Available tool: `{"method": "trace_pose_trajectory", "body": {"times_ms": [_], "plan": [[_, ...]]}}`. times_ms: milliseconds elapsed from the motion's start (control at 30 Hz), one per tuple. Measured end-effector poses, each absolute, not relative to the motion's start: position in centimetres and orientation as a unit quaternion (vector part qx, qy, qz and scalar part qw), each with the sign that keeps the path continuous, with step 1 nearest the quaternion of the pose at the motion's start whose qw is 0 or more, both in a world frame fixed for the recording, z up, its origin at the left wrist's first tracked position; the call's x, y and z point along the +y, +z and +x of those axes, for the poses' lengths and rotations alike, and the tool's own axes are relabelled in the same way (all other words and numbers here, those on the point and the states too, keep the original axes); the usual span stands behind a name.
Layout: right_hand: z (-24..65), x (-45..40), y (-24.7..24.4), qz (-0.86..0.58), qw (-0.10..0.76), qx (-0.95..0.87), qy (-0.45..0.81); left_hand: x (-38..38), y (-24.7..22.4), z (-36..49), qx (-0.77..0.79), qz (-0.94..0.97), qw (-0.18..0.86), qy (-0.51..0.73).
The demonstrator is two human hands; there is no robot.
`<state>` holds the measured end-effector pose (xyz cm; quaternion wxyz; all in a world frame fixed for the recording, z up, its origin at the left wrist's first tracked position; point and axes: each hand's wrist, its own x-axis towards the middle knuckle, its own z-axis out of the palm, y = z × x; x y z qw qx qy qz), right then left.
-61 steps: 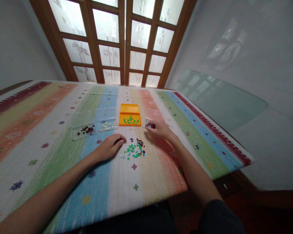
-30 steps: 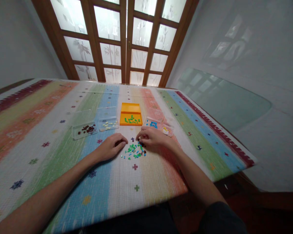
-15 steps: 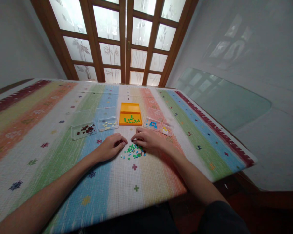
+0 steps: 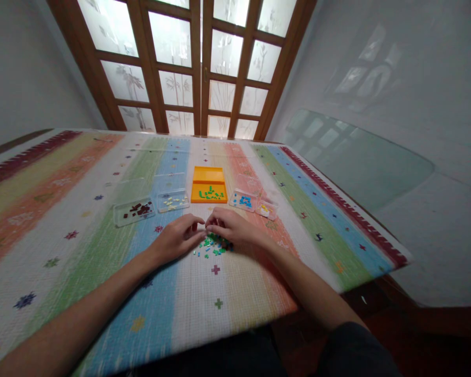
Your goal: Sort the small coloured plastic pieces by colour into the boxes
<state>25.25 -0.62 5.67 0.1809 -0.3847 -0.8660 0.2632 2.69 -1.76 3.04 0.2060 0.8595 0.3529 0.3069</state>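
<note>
A loose pile of small green and blue pieces [image 4: 215, 246] lies on the striped cloth, partly covered by my hands. At its upper left, my left hand [image 4: 179, 235] has its fingers curled, thumb and fingertips close together. My right hand [image 4: 230, 225] reaches over the top of the pile with its fingers pinched. The fingertips of both hands nearly meet; anything between them is too small to make out. Just beyond stands an open orange box [image 4: 194, 199] holding several green pieces.
Left of the orange box are a clear box [image 4: 120, 222] of dark brown pieces and a clear box [image 4: 161, 208] of cream pieces. On its right sit a clear box [image 4: 236, 203] of blue pieces and a smaller one [image 4: 272, 215] with yellow and white pieces.
My right hand has moved a little left, closing the gap to my left hand. My left hand's thumb has shifted slightly right, over the edge of the pile.
</note>
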Motion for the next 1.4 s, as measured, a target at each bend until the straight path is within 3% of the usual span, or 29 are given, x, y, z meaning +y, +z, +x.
{"method": "trace_pose_trajectory", "body": {"times_ms": [200, 333, 667, 833, 1233, 1400], "plan": [[24.1, -1.3, 5.7, -0.397, 0.222, -0.828, 0.327, -1.7, 3.0, 2.5, 0.298, 0.894, 0.066, 0.327], [24.5, -0.9, 5.9, -0.399, 0.241, -0.831, 0.305, -1.2, 3.5, 1.9, 0.293, 0.898, 0.022, 0.326], [30.3, 1.9, 6.9, -0.436, 0.169, -0.85, 0.244, 2.4, 7.7, -5.6, 0.499, 0.807, -0.053, 0.313], [30.3, 1.8, 6.7, -0.399, 0.099, -0.865, 0.289, 2.9, 8.5, -7.8, 0.556, 0.792, -0.033, 0.249], [28.9, 1.3, 6.3, -0.391, 0.099, -0.88, 0.251, 4.3, 7.2, -10.2, 0.542, 0.829, -0.008, 0.137], [28.4, 0.7, 5.5, -0.378, 0.096, -0.904, 0.178, 2.7, 8.9, -9.0, 0.598, 0.779, -0.1, 0.16]]}}
